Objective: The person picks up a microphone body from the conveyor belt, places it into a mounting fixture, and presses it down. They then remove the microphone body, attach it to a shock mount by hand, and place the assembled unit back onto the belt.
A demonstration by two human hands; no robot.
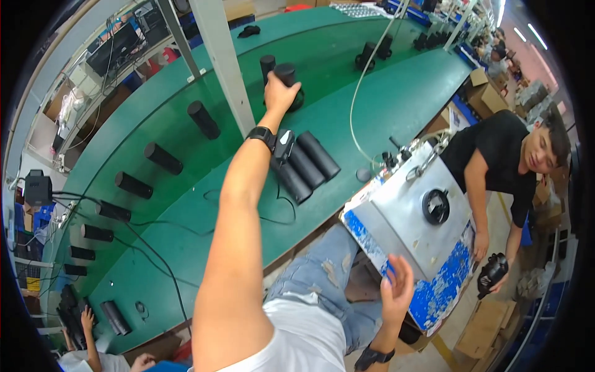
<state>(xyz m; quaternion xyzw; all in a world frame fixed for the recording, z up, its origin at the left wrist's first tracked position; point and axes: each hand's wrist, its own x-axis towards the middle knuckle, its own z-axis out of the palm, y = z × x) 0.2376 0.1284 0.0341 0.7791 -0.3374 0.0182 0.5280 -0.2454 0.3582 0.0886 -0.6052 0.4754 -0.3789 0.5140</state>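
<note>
My left hand (281,96) reaches far out over the green belt (238,87), its fingers around a black cylinder (285,73) that stands upright. A second black cylinder (267,66) is just left of it. Part of a round black piece (298,100) shows beside my fingers; the hand hides the rest. Under my left wrist, three black cylinders (308,162) lie side by side on the green bench top. Close to my lap, my right hand (397,286) hovers with its thumb and fingers apart, holding nothing, beside a grey metal box (412,214) with a black ring (436,206) on it.
More black cylinders (163,157) lie spaced along the belt. A white post (224,62) rises near my left arm. Black cables (167,224) cross the bench. At right a co-worker (496,155) holds a black part (493,274); another person's hand (87,318) is at lower left.
</note>
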